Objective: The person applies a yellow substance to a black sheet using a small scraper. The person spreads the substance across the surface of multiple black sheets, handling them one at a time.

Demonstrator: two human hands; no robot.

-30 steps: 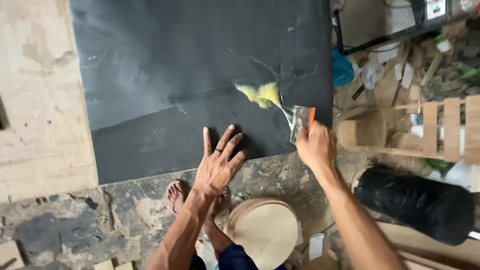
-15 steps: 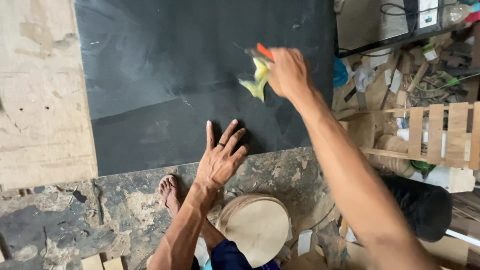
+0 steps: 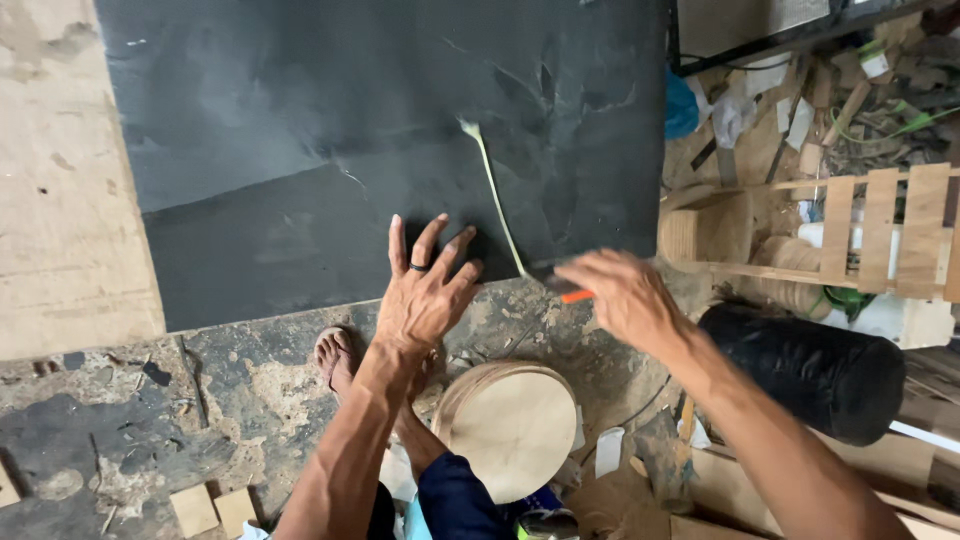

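Note:
A large black sheet [image 3: 300, 130] lies on the floor. My left hand [image 3: 425, 290] is pressed flat on its near edge, fingers spread, with a ring on one finger. My right hand [image 3: 625, 295] is closed on a small scraper [image 3: 560, 285] with an orange handle, just off the sheet's near edge. From the scraper, a thin strand of yellow glue [image 3: 495, 205] runs up across the sheet to a small blob. The hand and scraper are motion-blurred.
A round wooden disc [image 3: 515, 425] sits by my knee, with my bare foot [image 3: 335, 350] to its left. A black roll [image 3: 810, 365] and a slatted wooden frame [image 3: 880, 230] stand at the right among scraps. Plywood [image 3: 60, 200] borders the sheet's left.
My right hand swung up over the sheet with the scraper, then back down to the near edge, drawing the yellow glue into a thin strand. My left hand stayed flat.

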